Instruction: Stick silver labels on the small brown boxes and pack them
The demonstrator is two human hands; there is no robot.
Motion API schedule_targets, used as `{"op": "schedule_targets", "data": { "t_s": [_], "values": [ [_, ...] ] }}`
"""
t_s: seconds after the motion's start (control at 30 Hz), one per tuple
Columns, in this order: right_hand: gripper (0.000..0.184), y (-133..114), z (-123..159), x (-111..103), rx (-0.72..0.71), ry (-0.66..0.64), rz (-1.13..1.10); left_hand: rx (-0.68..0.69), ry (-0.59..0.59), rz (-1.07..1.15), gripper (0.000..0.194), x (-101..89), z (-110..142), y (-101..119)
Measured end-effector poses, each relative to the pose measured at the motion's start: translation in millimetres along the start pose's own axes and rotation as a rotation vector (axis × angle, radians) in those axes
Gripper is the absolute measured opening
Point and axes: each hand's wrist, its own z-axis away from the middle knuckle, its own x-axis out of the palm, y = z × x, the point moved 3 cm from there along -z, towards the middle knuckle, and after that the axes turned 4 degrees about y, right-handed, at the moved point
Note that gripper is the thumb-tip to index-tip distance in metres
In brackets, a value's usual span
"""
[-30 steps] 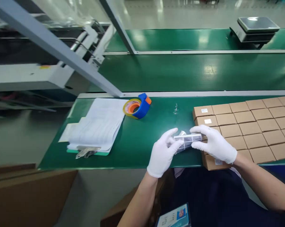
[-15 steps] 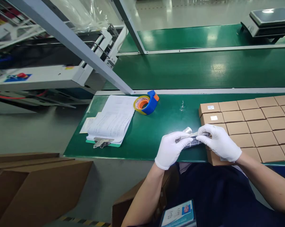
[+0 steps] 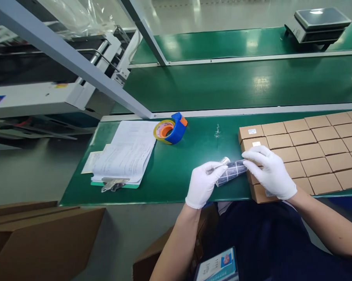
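A strip of labels [image 3: 232, 172], dark and shiny with pale grid lines, slants above the green table's near side. At its left end is a small pale rolled part [image 3: 225, 160]. My left hand [image 3: 203, 182], in a white glove, is closed on that end between thumb and fingers. My right hand [image 3: 271, 171], gloved too, has thumb and forefinger at the strip's right end, which runs in between the tips. Beneath and beyond this hand stand rows of small brown cartons [image 3: 303, 156]; two at the left edge carry white labels [image 3: 252, 131].
Left on the table [image 3: 190, 156] lie a clipboard [image 3: 115, 183] with written sheets [image 3: 129, 148] and a blue tape dispenser [image 3: 176, 130]. A grey post [image 3: 91, 70] slants across the upper left. Beyond are a green belt [image 3: 216, 82] and a scale [image 3: 320, 23]. Large cartons [image 3: 47, 242] stand lower left.
My hands have moved slightly apart, and more of the label strip shows between them. The right fingers have shifted to its right end. The whole view has shifted a little.
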Motion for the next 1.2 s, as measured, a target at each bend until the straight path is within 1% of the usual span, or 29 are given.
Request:
{"op": "schedule_targets", "data": {
  "t_s": [0.07, 0.17, 0.23, 0.3, 0.37, 0.43, 0.47, 0.53, 0.63, 0.73, 0.83, 0.9, 1.0, 1.07, 1.1, 1.13, 1.17, 1.2],
  "values": [
    [0.013, -0.7, 3.0, -2.0, -0.094, 0.052, 0.072, -0.022, -0.005, 0.003, 0.026, 1.8, -1.2, -0.1],
    [0.015, -4.9, 8.7, -4.8, -0.22, 0.146, 0.17, -0.092, -0.014, 0.015, 0.031, 5.7, -2.9, 0.5],
    [0.019, -9.1, 11.0, -6.7, -0.241, 0.196, 0.164, -0.111, -0.011, 0.014, 0.034, 8.1, -2.8, 1.7],
    [0.025, -13.1, 10.3, -6.3, -0.202, 0.175, 0.084, -0.09, -0.016, -0.01, 0.034, 10.0, -1.5, 3.3],
    [0.036, -15.2, 7.7, -2.4, -0.115, 0.091, 0.0, -0.068, -0.045, -0.048, 0.034, 11.7, 0.7, 4.0],
    [0.046, -15.2, 5.9, 2.8, -0.038, 0.017, -0.02, -0.066, -0.081, -0.067, 0.035, 13.0, 2.3, 3.5],
    [0.047, -14.7, 5.9, 5.0, -0.024, 0.001, -0.003, -0.068, -0.093, -0.066, 0.035, 13.4, 2.7, 3.0],
    [0.045, -13.6, 8.0, 8.2, -0.054, 0.003, 0.052, -0.074, -0.114, -0.054, 0.036, 13.8, 2.4, 1.4],
    [0.041, -13.8, 13.8, 10.5, -0.132, 0.065, 0.079, -0.063, -0.127, -0.058, 0.036, 14.0, 0.7, -1.1],
    [0.05, -16.9, 16.7, 13.2, -0.132, 0.125, 0.013, -0.043, -0.143, -0.053, 0.033, 15.1, 1.1, -1.4],
    [0.06, -19.4, 14.9, 20.2, -0.087, 0.107, -0.037, -0.061, -0.201, 0.012, 0.029, 17.5, 4.5, 1.2],
    [0.066, -19.6, 13.0, 26.0, -0.107, 0.086, -0.046, -0.109, -0.265, 0.054, 0.03, 19.6, 7.1, 2.9],
    [0.074, -21.4, 12.6, 33.1, -0.254, 0.041, -0.087, -0.191, -0.34, 0.104, 0.037, 22.0, 8.4, 2.5],
    [0.074, -24.1, 14.9, 32.4, -0.348, -0.002, -0.154, -0.206, -0.359, 0.103, 0.035, 22.4, 6.4, 0.5],
    [0.07, -24.5, 16.1, 28.8, -0.342, -0.004, -0.175, -0.207, -0.357, 0.097, 0.034, 21.9, 4.8, -0.9],
    [0.064, -23.5, 17.2, 22.6, -0.289, 0.009, -0.181, -0.207, -0.345, 0.093, 0.034, 20.8, 2.9, -2.4],
    [0.056, -20.7, 18.3, 14.0, -0.192, 0.036, -0.182, -0.204, -0.326, 0.093, 0.035, 19.1, 1.0, -3.8],
    [0.049, -16.0, 19.7, 3.5, -0.062, 0.064, -0.184, -0.197, -0.296, 0.099, 0.037, 16.6, -0.9, -5.0]
  ]
}}
